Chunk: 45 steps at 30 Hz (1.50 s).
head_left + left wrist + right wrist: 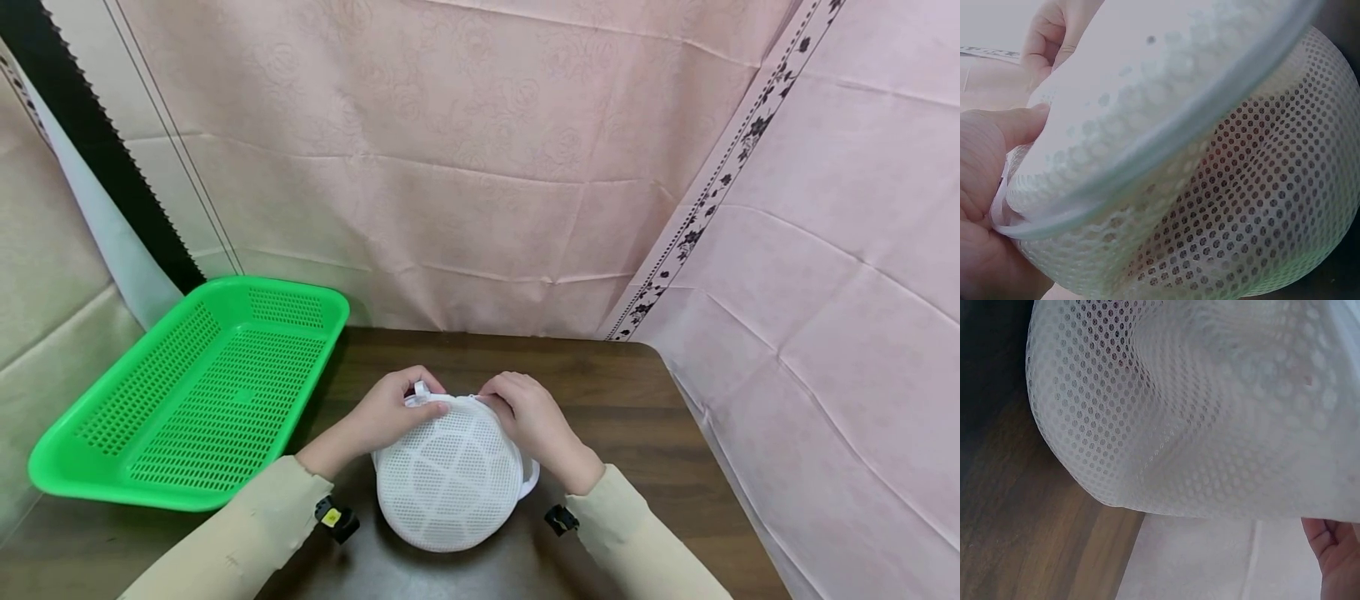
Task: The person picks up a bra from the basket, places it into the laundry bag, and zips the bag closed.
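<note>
A round white mesh laundry bag (450, 475) stands on the table in the head view, its flat top tilted toward me. My left hand (397, 408) pinches its far left rim, thumb on top, beside a small white fabric tab (422, 388). At the far right rim my right hand (528, 417) pinches the edge with curled fingers; its fingertips are partly hidden. A white strap loop (531, 481) sticks out on the bag's right side. Up close in the left wrist view, the mesh wall (1229, 206) bulges below the rim piping (1210, 119). Any contents cannot be made out.
A green perforated plastic basket (225, 400) lies to the left of the bag. Under both is a dark brown wooden table (622, 400). Pale patterned cloth (465, 167) hangs behind the table and along its sides.
</note>
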Motion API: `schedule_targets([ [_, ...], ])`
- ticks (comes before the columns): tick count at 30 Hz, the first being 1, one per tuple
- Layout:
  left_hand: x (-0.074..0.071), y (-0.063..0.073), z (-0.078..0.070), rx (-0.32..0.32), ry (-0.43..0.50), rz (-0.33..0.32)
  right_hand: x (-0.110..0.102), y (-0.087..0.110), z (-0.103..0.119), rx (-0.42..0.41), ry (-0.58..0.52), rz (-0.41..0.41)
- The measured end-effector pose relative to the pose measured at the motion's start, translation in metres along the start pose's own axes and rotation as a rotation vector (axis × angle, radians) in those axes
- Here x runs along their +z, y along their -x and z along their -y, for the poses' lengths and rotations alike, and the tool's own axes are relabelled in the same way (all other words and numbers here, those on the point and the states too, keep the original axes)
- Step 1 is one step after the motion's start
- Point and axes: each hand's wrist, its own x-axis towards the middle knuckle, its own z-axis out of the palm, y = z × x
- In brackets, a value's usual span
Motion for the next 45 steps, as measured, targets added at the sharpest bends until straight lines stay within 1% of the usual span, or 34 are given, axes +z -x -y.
schedule_targets([
  [6,-0.001,0.0,0.002,-0.01,0.002,-0.009,-0.001,0.002,-0.002,0.016,-0.019,0.003],
  [12,-0.002,0.0,0.003,-0.017,0.012,-0.019,-0.003,0.005,-0.003,0.06,-0.038,0.029],
  [17,-0.002,0.0,0.004,-0.02,0.014,-0.019,-0.004,0.006,-0.004,0.055,-0.046,0.027],
  [21,-0.003,0.0,0.005,-0.04,0.021,-0.033,-0.005,0.007,-0.005,0.05,-0.053,0.018],
  [28,-0.004,0.0,0.007,-0.083,0.035,-0.044,-0.006,0.009,-0.006,0.077,-0.074,0.015],
  [31,-0.004,0.0,0.007,-0.084,0.039,-0.044,-0.006,0.01,-0.007,0.09,-0.075,0.022],
  [34,-0.004,0.0,0.007,-0.086,0.042,-0.062,-0.007,0.011,-0.008,0.102,-0.07,0.024],
  [37,-0.004,0.001,0.007,-0.097,0.04,-0.081,-0.006,0.013,-0.01,0.109,-0.068,0.02],
  [40,-0.004,0.001,0.007,-0.11,0.047,-0.083,-0.007,0.014,-0.011,0.112,-0.067,0.018],
  [43,-0.004,0.001,0.006,-0.115,0.063,-0.084,-0.007,0.015,-0.012,0.118,-0.065,0.021],
  [45,-0.003,0.001,0.005,-0.114,0.072,-0.098,-0.008,0.016,-0.012,0.123,-0.066,0.018],
])
